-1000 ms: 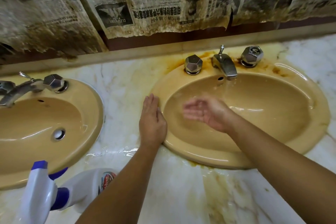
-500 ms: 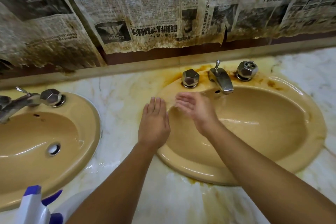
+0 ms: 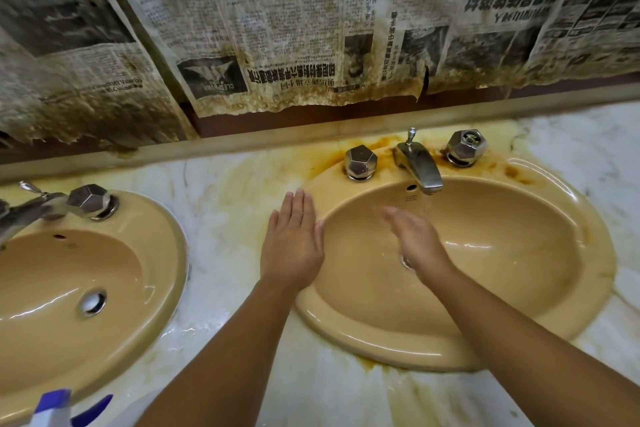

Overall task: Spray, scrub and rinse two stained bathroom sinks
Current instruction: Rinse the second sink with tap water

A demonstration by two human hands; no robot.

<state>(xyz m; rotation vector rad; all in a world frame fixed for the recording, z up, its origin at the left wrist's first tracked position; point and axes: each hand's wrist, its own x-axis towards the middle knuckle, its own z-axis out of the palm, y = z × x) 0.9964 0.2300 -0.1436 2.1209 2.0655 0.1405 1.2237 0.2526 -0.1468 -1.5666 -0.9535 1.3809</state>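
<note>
Right hand [image 3: 415,239] has swung from the basin's left wall toward the drain [image 3: 406,262], under the running faucet [image 3: 420,166].

Both hands are flat-fingered and hold nothing; the left hand [image 3: 292,243] presses on the rim of the right sink [image 3: 519,354], and the left sink [image 3: 145,315] sits well apart. To rinse well, I judge, cup water and push it up over the rust-stained back ledge, not just around the bowl.

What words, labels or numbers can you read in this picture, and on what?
Newspaper sheets: large headlines in Chinese characters, seemingly reversed; not legible. Small print too small.
Right sink: tiny mark under the overflow hole, too small.
Spray bottle: no label in view.
</note>
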